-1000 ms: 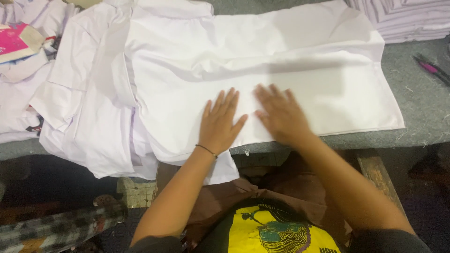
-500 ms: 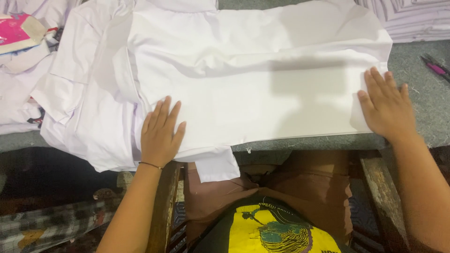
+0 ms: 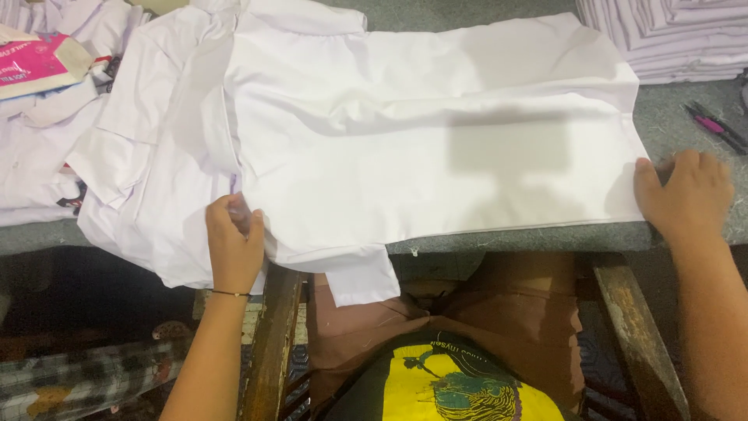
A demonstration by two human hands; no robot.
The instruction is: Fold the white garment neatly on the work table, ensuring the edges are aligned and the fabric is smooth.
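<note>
From the head camera I see a white shirt (image 3: 405,156) spread flat across the grey table (image 3: 678,125), collar end toward my left, hem toward my right. My left hand (image 3: 232,245) sits at the near left edge of the shirt, fingers curled and pinching a fold of the white fabric where the body meets a sleeve. My right hand (image 3: 686,195) rests at the right-hand hem, fingers loosely bent and pressing the cloth edge down against the table rather than gripping it.

What I would worry about: the near edge of the shirt and a loose flap (image 3: 362,281) hang over the table's front edge, so a tug from the left hand could drag the whole piece off toward my lap. The right hand only pins one corner of the hem, so I judge the cloth could skew or wrinkle if the two hands pull unevenly. More white garments (image 3: 132,195) lie underneath on the left, and a pinch that goes too deep could lift two layers together.

A flat card package (image 3: 39,66), rectangular with a pink face and a pale tan border, lies at the far left on crumpled white cloth. A neat stack of folded white garments (image 3: 662,39) fills the far right corner. Just beside it, a pair of snips with a pink handle (image 3: 713,125) lies on bare table, near enough to my right hand to snag the hem.
</note>
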